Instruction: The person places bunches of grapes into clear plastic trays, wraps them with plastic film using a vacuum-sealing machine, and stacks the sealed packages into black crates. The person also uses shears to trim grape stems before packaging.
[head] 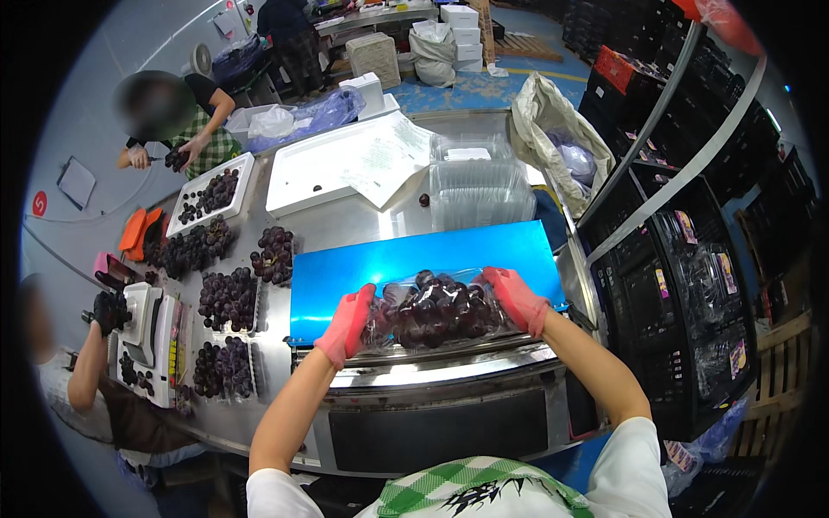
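A pack of dark grapes [440,311] covered in clear plastic film is held level between my hands, over the front edge of a blue sheet [388,265]. My left hand [345,327], in a pink glove, grips its left end. At its right end, my right hand [517,299], also in a pink glove, pinches the film near the upper corner. The film looks wrinkled and shiny; whether a tray lies under the grapes is hard to tell. Just below runs the metal front bar [440,372] of the bench.
Clear clamshell boxes [482,188] are stacked behind the blue sheet, beside a white tray [304,175] with paper. Grape punnets [227,298] and a weighing scale [146,349] stand left. Two co-workers handle grapes there. Black crates [686,304] and a metal post [647,129] stand right.
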Tool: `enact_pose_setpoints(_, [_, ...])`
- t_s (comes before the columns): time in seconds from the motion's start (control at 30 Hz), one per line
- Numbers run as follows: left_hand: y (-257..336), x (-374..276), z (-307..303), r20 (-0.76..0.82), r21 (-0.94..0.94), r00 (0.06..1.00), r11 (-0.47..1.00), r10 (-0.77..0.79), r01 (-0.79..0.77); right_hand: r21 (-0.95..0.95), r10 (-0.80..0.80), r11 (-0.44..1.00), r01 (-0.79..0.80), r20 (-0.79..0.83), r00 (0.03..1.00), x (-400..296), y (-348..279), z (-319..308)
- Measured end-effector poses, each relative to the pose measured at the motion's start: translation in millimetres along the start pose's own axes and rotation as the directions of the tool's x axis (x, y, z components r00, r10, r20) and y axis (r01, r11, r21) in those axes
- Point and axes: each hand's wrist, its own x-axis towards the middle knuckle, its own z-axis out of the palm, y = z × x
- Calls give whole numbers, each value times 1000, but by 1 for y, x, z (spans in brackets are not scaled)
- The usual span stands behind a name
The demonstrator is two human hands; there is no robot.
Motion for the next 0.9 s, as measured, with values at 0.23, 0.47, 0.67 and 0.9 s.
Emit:
enact_pose_setpoints(0.23, [-24,-73,-1,-46,367,971,908,234,-202,-23,-47,999,48,30,998,-83,-26,9])
enact_pose_setpoints(0.47, [-92,-166,0,-94,543,939,807,331,-231,-44,-77,996,74,-66,995,-178,-9,50])
enact_pose_setpoints(0.67, [-156,-184,-12,-110,506,942,834,316,-221,-72,-74,995,67,-104,992,-208,25,67])
enact_pose_setpoints(0.9, [-175,-156,-21,-109,678,959,725,260,-119,-271,32,959,-80,-177,984,-198,87,85])
